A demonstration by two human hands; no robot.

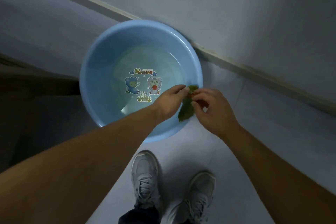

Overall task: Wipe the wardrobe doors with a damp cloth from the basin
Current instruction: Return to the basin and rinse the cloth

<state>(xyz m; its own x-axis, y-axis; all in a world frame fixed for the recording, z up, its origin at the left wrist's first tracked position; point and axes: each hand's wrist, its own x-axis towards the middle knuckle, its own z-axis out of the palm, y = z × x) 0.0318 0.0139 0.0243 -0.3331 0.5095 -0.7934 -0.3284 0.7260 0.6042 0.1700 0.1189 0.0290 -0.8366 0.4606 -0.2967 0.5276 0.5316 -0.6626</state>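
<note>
Grip: cloth (186, 108) pinched by fingers (179, 89) of left hand (168, 103) and right hand (214, 109), closed on it.
Drip risk: cloth's tail hangs below the fingers at basin (109, 45) rim; water may be shed onto floor (227, 82).
Slip risk: a light pinch; cloth could be dropped.

The blue basin (101, 56) sits against the wall (236, 14), so its far side is blocked. Its left and centre lie open over shallow water (cartoon print visible), while both hands (190, 103) and the green cloth (187, 109) crowd the near-right rim; bare floor (245, 96) lies right.
</note>
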